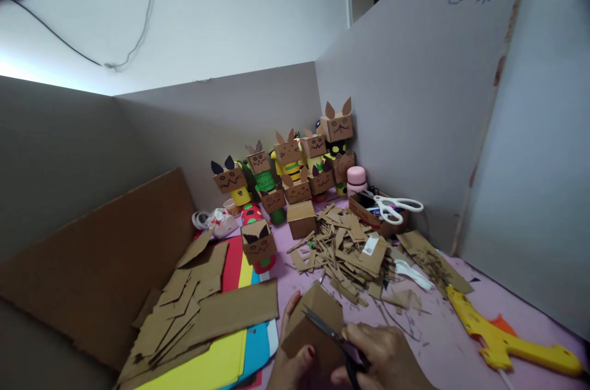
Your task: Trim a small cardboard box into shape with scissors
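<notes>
Pink tabletop [442, 341] walled by white boards, strewn with cardboard scraps [343, 249]: left hand [295, 356] closed around cardboard piece [316, 322] at near edge, right hand [385, 356] clenched on scissors [329, 331] biting into it; risk of nicked thumb, blades close.

A cluster of small cardboard box-headed figures with pointed ears and drawn faces [295, 163] stands against the white partition wall [415, 101]. Just beside them sit a pink lidded bottle [356, 179] and white-handled scissors [396, 206] resting on a shallow cardboard tray [369, 218]. A heap of brown cardboard scraps [343, 249] covers the pink tabletop [437, 341]. A yellow glue gun [502, 341] lies at right; coloured foam sheets [230, 353] lie at left.
</notes>
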A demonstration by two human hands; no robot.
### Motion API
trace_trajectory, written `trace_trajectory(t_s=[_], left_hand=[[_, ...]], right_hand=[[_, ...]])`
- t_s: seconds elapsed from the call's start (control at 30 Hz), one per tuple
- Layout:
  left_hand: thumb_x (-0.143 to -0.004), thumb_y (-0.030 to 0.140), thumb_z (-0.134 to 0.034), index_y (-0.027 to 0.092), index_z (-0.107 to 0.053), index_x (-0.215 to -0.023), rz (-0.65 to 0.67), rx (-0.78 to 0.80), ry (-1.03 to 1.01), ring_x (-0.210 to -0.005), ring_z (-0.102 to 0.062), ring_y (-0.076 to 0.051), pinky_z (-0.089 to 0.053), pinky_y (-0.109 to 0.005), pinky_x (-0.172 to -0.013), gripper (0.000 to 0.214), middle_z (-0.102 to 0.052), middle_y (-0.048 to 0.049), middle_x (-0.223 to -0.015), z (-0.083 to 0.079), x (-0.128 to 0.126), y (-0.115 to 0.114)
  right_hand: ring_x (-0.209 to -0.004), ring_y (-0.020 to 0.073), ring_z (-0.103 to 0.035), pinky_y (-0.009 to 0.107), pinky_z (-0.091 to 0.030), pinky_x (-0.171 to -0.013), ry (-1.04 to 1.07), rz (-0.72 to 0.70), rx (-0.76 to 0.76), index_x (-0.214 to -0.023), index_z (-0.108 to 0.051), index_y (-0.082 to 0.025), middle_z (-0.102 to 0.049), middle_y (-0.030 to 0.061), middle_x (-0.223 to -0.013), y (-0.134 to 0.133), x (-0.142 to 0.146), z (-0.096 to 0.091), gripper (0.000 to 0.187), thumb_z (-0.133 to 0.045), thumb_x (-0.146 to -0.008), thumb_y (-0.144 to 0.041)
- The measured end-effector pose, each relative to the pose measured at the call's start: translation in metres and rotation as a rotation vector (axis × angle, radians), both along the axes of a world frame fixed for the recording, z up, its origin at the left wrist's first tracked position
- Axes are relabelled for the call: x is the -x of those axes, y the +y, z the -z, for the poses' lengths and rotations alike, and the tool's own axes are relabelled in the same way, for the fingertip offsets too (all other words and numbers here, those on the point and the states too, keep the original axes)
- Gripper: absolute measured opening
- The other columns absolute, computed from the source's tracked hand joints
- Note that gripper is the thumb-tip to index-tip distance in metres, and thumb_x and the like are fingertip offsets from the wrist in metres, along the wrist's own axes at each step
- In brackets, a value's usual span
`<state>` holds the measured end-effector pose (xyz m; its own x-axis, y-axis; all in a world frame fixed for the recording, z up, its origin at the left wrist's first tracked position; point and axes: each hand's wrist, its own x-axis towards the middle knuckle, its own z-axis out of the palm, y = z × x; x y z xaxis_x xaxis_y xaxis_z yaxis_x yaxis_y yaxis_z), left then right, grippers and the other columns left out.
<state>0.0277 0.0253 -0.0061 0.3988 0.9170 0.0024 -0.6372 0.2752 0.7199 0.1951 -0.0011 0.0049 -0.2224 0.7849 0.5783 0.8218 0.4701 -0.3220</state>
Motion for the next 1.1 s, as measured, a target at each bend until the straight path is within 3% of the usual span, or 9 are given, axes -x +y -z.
trace_trajectory(t_s=[0.2, 0.4, 0.63, 0.8, 0.93, 1.1], left_hand=[[-0.06, 0.035, -0.078, 0.032, -0.018, -0.14, 0.012, -0.02, -0.013, -0.106, -0.058, -0.035, -0.041, -0.046, -0.091, 0.1, -0.061, -0.0131, -0.121, 0.003, 0.0, 0.001], [-0.059, 0.037, -0.078, 0.033, -0.027, -0.138, 0.013, -0.071, 0.014, -0.104, -0.059, -0.035, -0.042, -0.048, -0.09, 0.094, -0.061, -0.0117, -0.121, 0.004, 0.0, 0.001], [-0.06, 0.036, -0.078, 0.035, -0.021, -0.139, 0.055, -0.041, 0.03, -0.105, -0.059, -0.035, -0.041, -0.049, -0.091, 0.097, -0.062, -0.0109, -0.12, 0.009, -0.002, -0.004], [-0.063, 0.034, -0.075, 0.035, -0.016, -0.14, 0.069, -0.057, 0.002, -0.107, -0.059, -0.036, -0.04, -0.048, -0.092, 0.097, -0.059, -0.0122, -0.124, 0.012, -0.006, -0.004], [-0.063, 0.033, -0.076, 0.034, -0.015, -0.14, 0.032, -0.079, 0.023, -0.11, -0.057, -0.036, -0.037, -0.049, -0.096, 0.098, -0.06, -0.0124, -0.123, 0.011, -0.004, -0.001], [-0.059, 0.035, -0.079, 0.03, -0.017, -0.141, -0.133, -0.114, 0.199, -0.113, -0.055, -0.036, -0.035, -0.048, -0.098, 0.102, -0.06, -0.0135, -0.123, 0.01, 0.004, 0.005]], right_hand=[[-0.04, 0.0136, -0.061, 0.025, -0.029, -0.041, -0.006, -0.024, -0.052, -0.062, -0.055, -0.021, -0.064, -0.0048, -0.049, -0.002, 0.0, 0.001, 0.032, -0.083, -0.054, -0.034], [-0.045, 0.014, -0.062, 0.025, -0.032, -0.044, -0.038, -0.021, -0.051, -0.07, -0.055, -0.021, -0.064, -0.0037, -0.054, -0.001, -0.003, 0.01, 0.027, -0.069, -0.07, -0.045], [-0.049, 0.0151, -0.062, 0.026, -0.032, -0.047, -0.042, -0.022, -0.055, -0.072, -0.054, -0.023, -0.064, -0.0031, -0.059, 0.0, -0.005, 0.012, 0.028, -0.062, -0.073, -0.05], [-0.044, 0.0133, -0.06, 0.026, -0.027, -0.045, 0.004, -0.006, -0.047, -0.067, -0.052, -0.022, -0.062, -0.0047, -0.052, -0.002, -0.004, 0.012, 0.022, -0.067, -0.071, -0.038], [-0.047, 0.0125, -0.058, 0.024, -0.027, -0.046, 0.117, -0.078, 0.079, -0.07, -0.052, -0.022, -0.062, -0.0044, -0.055, -0.001, -0.003, 0.014, 0.02, -0.068, -0.072, -0.033], [-0.047, 0.0102, -0.042, 0.021, -0.026, -0.045, 0.682, -0.122, 0.446, -0.079, -0.05, -0.024, -0.043, -0.0097, -0.051, 0.004, 0.001, 0.01, 0.033, -0.071, -0.067, -0.046]])
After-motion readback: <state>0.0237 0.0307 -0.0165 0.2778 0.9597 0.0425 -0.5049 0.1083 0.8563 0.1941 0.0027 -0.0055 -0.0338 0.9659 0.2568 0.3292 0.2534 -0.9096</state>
